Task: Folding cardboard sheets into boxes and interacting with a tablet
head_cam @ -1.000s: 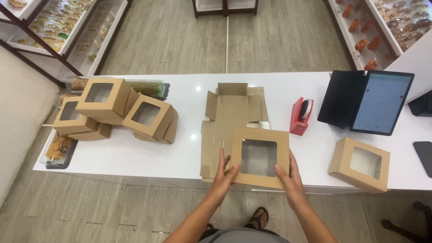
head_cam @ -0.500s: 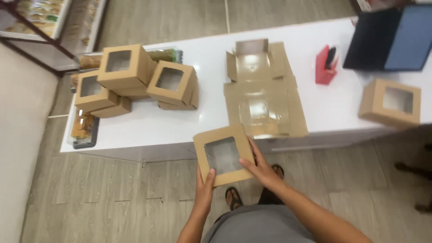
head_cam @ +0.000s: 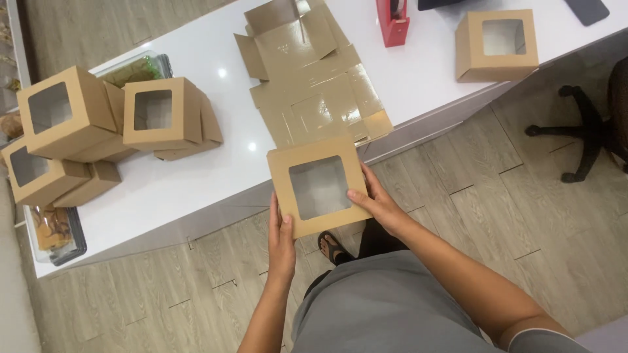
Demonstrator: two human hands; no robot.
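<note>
White table (head_cam: 196,176); six window boxes (head_cam: 319,186).

The red tape dispenser (head_cam: 392,21) and the dark chair (head_cam: 589,131) are cut off by the frame's edges. The held box (head_cam: 319,186) hides the fingers behind it and part of the flat cardboard (head_cam: 314,85).

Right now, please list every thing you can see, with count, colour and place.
held window box: 1, brown, in both hands off the table's near edge
folded window boxes: at least 4, brown, piled on table's left
lone window box: 1, brown, table's right
flat box blanks: stack, brown, table's middle
tape dispenser: 1, red, far edge
clear trays: 2, left end
table: 1, white
chair base: 1, black, floor at right
left hand: box's lower left edge
right hand: box's right edge
</note>
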